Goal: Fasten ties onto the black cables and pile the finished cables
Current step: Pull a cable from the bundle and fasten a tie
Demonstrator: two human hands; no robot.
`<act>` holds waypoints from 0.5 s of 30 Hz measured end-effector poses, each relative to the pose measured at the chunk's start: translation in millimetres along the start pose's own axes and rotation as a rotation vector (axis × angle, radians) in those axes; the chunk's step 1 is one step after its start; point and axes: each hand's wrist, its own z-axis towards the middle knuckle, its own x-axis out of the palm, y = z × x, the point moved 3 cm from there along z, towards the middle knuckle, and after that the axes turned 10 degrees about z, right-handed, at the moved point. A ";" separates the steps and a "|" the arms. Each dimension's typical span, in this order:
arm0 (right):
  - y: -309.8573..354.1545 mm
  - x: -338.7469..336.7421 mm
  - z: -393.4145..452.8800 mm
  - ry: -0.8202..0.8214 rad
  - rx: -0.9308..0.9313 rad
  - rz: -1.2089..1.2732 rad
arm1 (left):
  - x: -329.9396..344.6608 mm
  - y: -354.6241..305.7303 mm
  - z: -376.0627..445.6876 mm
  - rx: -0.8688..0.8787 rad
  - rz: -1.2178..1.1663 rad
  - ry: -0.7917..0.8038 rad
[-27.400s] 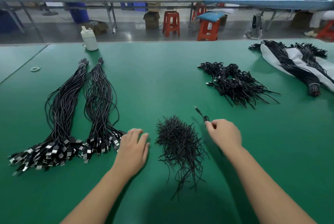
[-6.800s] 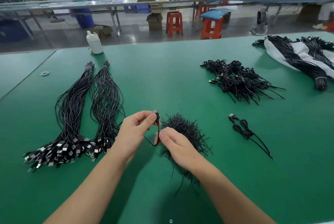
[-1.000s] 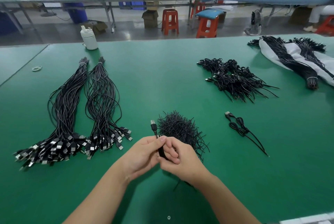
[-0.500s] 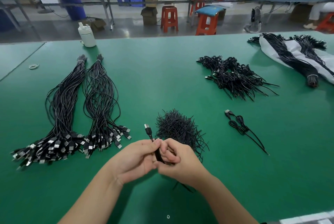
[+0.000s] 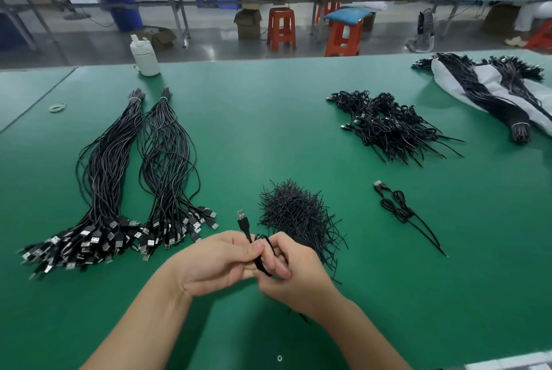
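Left hand [image 5: 218,265] and right hand [image 5: 286,274] together pinch a folded black cable [image 5: 249,235] beside the tie heap [image 5: 294,214]. One tied cable [image 5: 398,210] lies alone, near the finished pile [image 5: 388,127]. Two untied bundles [image 5: 134,184] remain, so most of the work appears outstanding.

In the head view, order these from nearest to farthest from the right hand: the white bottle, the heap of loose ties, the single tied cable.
From the right hand:
1. Heap of loose ties, just beyond it.
2. Single tied cable, farther right.
3. White bottle, far left edge.
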 end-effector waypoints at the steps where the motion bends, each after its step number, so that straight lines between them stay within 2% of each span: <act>1: -0.6 -2.6 -0.1 -0.012 -0.001 -0.043 | -1.3 1.6 0.4 -0.008 0.053 -0.047; 7: 2.1 -3.8 0.6 -0.042 -0.146 -0.373 | -3.7 10.0 1.1 -0.072 0.565 -0.540; 11: -0.3 9.3 4.9 0.090 -0.031 -0.540 | -7.6 11.8 9.9 -0.159 0.872 -0.782; 13: 2.6 11.2 6.6 0.093 0.005 -0.494 | -5.3 10.1 13.0 -0.155 0.924 -0.866; 15: 7.9 10.0 8.3 0.085 0.034 -0.440 | -4.5 10.5 15.5 -0.074 0.733 -0.911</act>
